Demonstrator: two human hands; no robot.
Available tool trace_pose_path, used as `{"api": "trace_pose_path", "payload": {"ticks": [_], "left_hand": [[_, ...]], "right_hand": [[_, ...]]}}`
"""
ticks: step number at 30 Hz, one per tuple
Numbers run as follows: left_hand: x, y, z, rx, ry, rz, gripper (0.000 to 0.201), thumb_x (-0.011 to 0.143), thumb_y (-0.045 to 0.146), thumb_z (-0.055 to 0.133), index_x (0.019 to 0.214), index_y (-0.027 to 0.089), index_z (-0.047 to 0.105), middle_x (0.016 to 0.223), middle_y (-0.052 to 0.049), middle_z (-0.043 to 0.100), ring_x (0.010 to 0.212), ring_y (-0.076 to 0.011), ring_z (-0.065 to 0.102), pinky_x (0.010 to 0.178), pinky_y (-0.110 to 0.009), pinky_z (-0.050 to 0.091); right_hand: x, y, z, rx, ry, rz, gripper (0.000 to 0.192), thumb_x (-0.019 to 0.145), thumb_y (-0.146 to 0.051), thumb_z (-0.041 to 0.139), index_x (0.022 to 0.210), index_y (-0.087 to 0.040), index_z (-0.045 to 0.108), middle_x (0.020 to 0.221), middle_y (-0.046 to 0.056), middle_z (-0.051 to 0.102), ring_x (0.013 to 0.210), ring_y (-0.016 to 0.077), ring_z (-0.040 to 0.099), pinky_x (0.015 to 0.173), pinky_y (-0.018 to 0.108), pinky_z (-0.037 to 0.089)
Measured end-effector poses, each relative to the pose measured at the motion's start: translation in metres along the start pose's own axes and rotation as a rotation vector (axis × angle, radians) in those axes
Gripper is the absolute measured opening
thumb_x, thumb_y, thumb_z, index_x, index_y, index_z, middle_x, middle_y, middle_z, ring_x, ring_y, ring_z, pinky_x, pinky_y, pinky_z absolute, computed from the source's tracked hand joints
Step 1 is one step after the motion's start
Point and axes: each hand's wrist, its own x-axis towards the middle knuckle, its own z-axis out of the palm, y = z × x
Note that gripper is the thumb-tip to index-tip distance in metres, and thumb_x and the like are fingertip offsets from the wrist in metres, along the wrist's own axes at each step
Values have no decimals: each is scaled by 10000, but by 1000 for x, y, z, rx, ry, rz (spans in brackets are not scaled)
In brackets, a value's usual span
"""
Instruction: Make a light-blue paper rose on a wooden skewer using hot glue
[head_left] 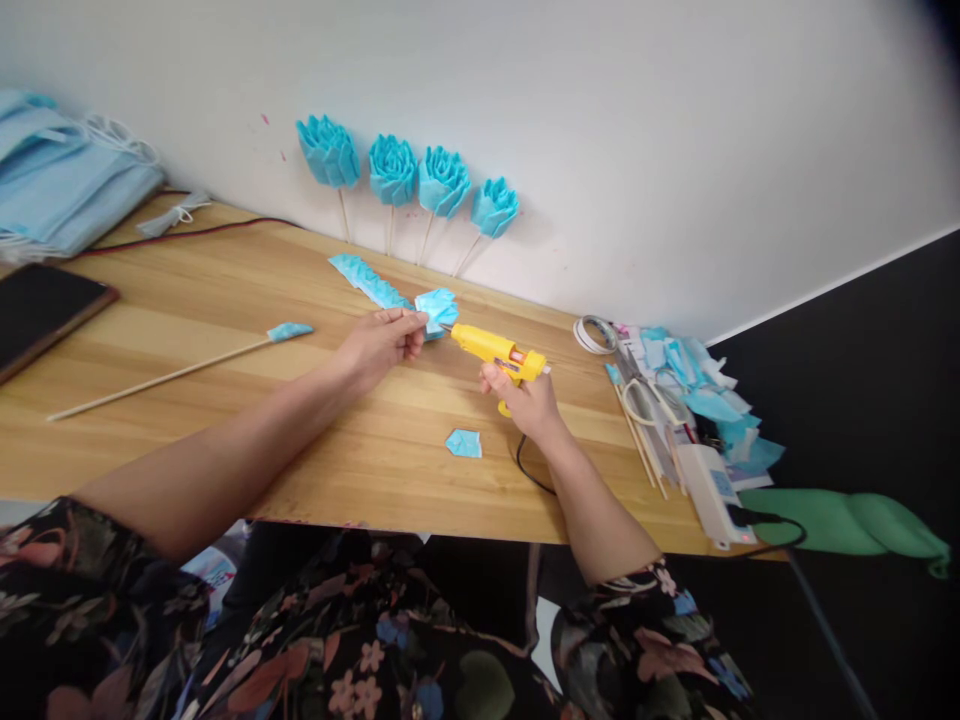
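Starting nearest the camera, two forearms in floral sleeves reach out over a wooden table [225,400]; a small cut blue piece [463,443] lies flat on the wood just left of the right wrist, touched by neither hand; the right hand [525,400] is wrapped tightly round the grip of a yellow glue gun [496,350], whose black cord [529,470] loops back toward the table edge; the gun's nozzle points left and meets a folded blue petal [437,305]; the left hand [379,340] pinches that petal between thumb and fingertips, holding it just above the table near its middle; to the left a thin wooden stick [165,378] with a blue wrapped tip lies flat, well apart from both hands; beyond the left hand a pleated blue strip [367,278] rests on the wood; on the right side sit a roll of tape [595,334], scissors [645,395], spare sticks, blue scraps [712,400] and a white power strip [712,490]; at the far left are a dark tablet [41,305] and a stack of blue face masks [60,180]; farthest off, four finished blue flowers [405,170] on sticks lean against the white wall.
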Motion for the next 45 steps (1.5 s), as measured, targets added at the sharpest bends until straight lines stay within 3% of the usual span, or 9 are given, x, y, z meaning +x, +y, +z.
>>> {"api": "trace_pose_path", "payload": {"ticks": [17,31,40,45], "left_hand": [[3,-2,-3,-8,-20,-6,362,975,89,689,626,151,617,566,-3,615,491,-90,538,534,-220,413],[0,2,1,-20,30,-37,444,1025,57,565,592,145,605,547,-10,591,479,-92,520,530,-227,402],[3,2,-4,-98,33,-42,354,998,105,636,649,159,620,587,-8,608,527,-98,548,552,-228,419],[4,2,-6,-108,11,-37,337,969,136,697,650,173,594,598,0,604,532,-96,556,542,-215,435]], "right_hand": [[2,3,-6,-4,45,-9,551,904,-687,647,615,-218,637,592,20,638,545,137,570,535,270,446],[2,0,-8,-52,60,5,526,885,-671,628,611,-223,612,576,19,610,546,144,550,534,278,423],[2,3,-7,-262,53,-59,491,900,-661,626,657,-241,549,614,-2,579,583,152,513,590,302,365],[10,13,-29,-581,116,3,439,882,-647,727,710,-256,628,652,34,646,644,214,598,599,323,302]]}}
